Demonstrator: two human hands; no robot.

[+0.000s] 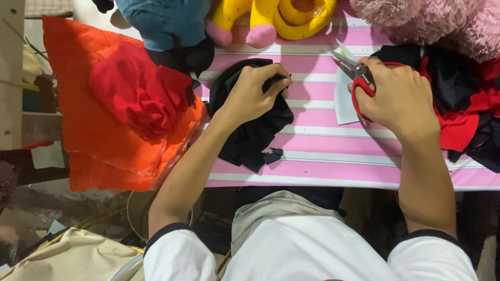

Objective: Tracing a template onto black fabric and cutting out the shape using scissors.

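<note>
The left hand (253,93) is clenched on a bunch of black fabric (250,130), fingers curled over its upper edge; the cloth hangs down from the grip across the pink-and-white striped table (323,156), with a small black scrap (272,155) at its lower right. To the right of the black fabric the right hand (401,99) grasps red-handled scissors (357,73) — blades parted and pointing up-left, the handle loops mostly hidden under the fingers. A pale sheet (344,101) lies under the scissors, partly covered. Further right of the fabric sits a red and black cloth heap (463,104), cut off at the edge. Left of it, red cloth (138,88) rests on orange cloth (94,135). Above — plush toys, blue (161,23), yellow (276,18) and pink (442,21), only partly in view.
</note>
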